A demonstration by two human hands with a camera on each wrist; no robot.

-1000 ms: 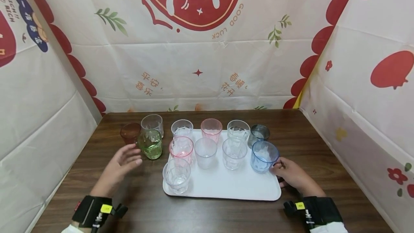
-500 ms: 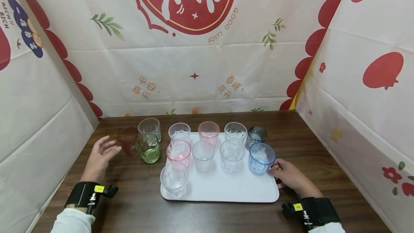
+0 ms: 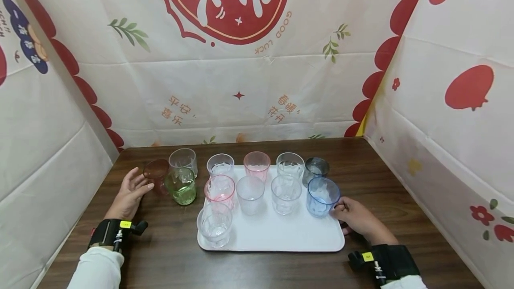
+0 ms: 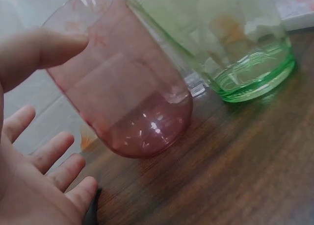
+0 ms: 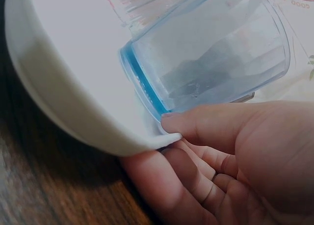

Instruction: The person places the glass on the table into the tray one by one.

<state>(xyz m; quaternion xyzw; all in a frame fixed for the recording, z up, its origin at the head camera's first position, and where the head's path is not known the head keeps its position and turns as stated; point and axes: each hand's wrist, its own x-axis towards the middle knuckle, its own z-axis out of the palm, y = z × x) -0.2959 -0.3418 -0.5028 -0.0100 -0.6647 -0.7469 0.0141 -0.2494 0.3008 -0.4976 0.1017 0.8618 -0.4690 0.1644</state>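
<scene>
Red-brown and see-through, the tumbler point(image 4: 132, 97) stands on the left part of the bench point(image 3: 168, 253), and the left hand point(image 3: 127, 194) is right there beside it. Fingers spread, thumb crossing in front of the glass near its rim: that grip is loose, not wrapped around anything, and whether the thumb touches, I can't tell. Just beside the tumbler, the green glass point(image 3: 182, 188); behind that, a clear glass point(image 3: 184, 159).

Over to the right hand point(image 3: 355, 217), and here the grip is firm: thumb above, fingers below, pinching the rim of the white tray point(image 3: 289, 237) at its right edge. The thumb tip comes right up to the base of the blue glass point(image 3: 322, 197), upright on the tray. Behind it, the grey glass point(image 3: 315, 168), its base partly hidden.

Across the tray, upright glasses in rows: a pink glass point(image 3: 257, 164) at the back, a pink-rimmed one point(image 3: 219, 189) nearer, clear ones among them, and clear glassware point(image 3: 217, 226) in the near left corner.
</scene>
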